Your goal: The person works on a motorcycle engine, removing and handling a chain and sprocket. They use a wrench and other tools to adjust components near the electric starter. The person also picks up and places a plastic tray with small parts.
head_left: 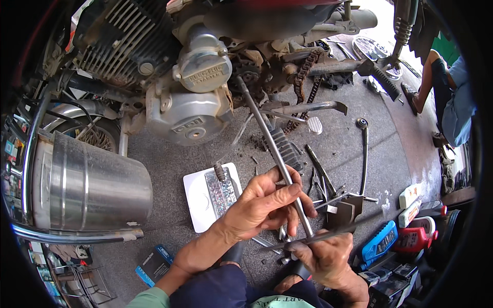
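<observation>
A long steel T-handle wrench (272, 145) slants up from my lap to the motorcycle's engine. Its far end meets the dark, greasy front sprocket (250, 74), beside the silver engine cover (192, 123). Around the middle of the shaft, my left hand (259, 200) is closed, thumb on top. My right hand (328, 256) grips the crossbar where it joins the shaft; the bar sticks out on both sides. Whether the socket is fully seated cannot be made out. A rusty drive chain (303, 77) hangs slack right of the sprocket.
Below the engine lie a ratchet (363, 143), several hand tools and a white tray (197, 205). A steel crash guard (77, 235) and a shiny metal leg guard (102, 185) stand at left. Oil bottles (380, 244) cluster at lower right. Another person's leg (427, 87) shows at far right.
</observation>
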{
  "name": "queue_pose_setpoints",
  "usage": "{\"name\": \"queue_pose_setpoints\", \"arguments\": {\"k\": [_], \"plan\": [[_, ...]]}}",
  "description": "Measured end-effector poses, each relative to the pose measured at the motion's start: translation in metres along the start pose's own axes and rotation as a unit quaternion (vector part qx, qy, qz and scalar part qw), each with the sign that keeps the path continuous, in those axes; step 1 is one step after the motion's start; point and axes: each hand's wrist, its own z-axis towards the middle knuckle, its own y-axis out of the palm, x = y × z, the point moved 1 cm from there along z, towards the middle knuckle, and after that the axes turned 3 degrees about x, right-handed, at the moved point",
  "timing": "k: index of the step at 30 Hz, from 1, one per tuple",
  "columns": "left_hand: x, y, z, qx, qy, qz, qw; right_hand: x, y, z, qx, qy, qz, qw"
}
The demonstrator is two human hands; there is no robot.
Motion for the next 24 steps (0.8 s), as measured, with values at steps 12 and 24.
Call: {"name": "queue_pose_setpoints", "arguments": {"k": [12, 24], "plan": [[0.002, -0.013, 0.002, 0.0, 0.018, 0.033, 0.999, -0.036, -0.012, -0.006, 0.031, -0.172, -0.391, 0.904], [0.0, -0.014, 0.007, 0.029, 0.051, 0.049, 0.997, -0.044, -0.033, 0.001, 0.064, -0.049, -0.089, 0.993]]}}
